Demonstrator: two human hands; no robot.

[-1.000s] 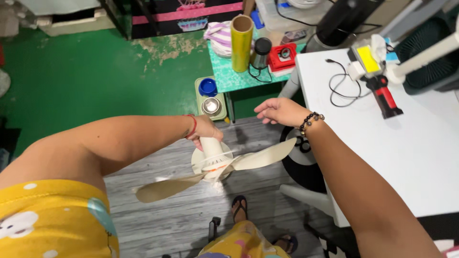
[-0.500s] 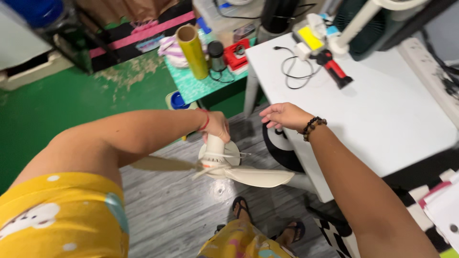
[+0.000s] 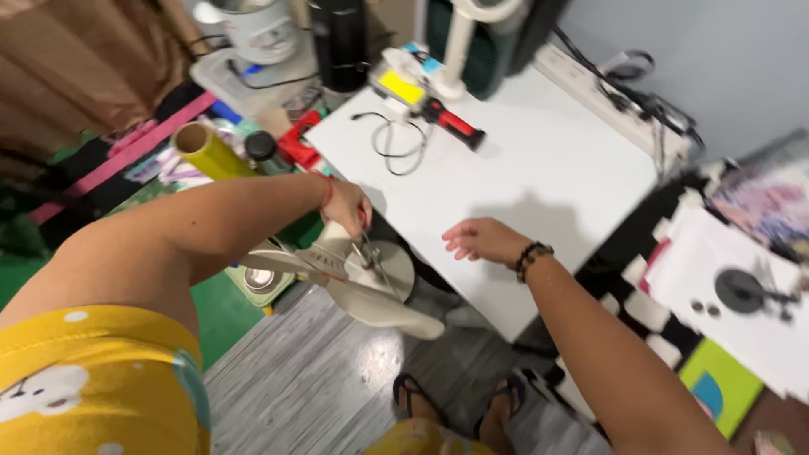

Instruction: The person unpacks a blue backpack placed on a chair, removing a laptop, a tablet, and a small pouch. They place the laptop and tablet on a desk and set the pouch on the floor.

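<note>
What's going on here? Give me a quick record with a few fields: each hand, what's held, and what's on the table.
Left hand: left hand closed around the pale stem of a small fan, held above the floor.
Fan: cream blades spread below the grip; round base behind them.
Right hand: right hand open, palm down, holding nothing, over the near edge of the white table.
On the table: red-handled tool, loose black cable.
Beside the table: yellow roll.
Floor: grey planks.
</note>
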